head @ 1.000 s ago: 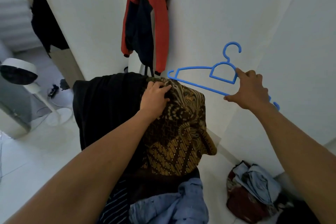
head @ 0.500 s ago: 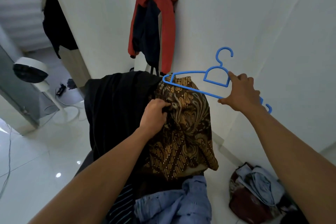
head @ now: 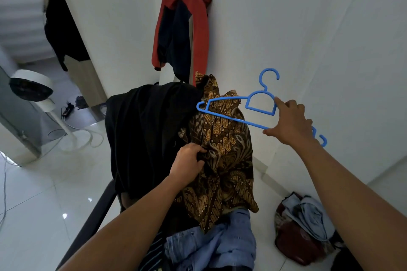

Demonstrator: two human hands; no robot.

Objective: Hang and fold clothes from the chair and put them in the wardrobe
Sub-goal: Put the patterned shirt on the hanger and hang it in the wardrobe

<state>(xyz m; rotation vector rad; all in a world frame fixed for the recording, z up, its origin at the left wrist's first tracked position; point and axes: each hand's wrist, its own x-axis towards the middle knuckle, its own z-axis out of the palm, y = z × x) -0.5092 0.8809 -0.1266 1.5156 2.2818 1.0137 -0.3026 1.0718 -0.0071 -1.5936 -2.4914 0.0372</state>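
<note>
Batik shirt [head: 222,156] draped over chair back [head: 149,121], right of black garment [head: 145,134], collar end raised toward far wall. Bunched at mid-height in left hand [head: 188,164], fingers closed on a fold of the cloth. Blue hanger [head: 253,108] held level just right of and above the shirt, its left arm tip overlapping the collar area. Right hand [head: 290,124] pinching hanger's lower bar, thumb below, fingers wrapped over the right shoulder of the frame; hook pointing up, free.

Nearer on the seat: blue denim [head: 211,246] and a striped piece [head: 154,255], not yet dealt with. On floor at right, a heap of clothes [head: 304,224]. Red jacket [head: 182,26] hung on far wall. Fan [head: 30,86] at far left. Wardrobe not seen.

Step judged: hanging the shirt, at the point of threading the hanger in. Early in the task, most garments untouched. Next move likely calls for opening the collar with the left hand and sliding the hanger's left arm inside a shoulder, without snagging bunched cloth.
</note>
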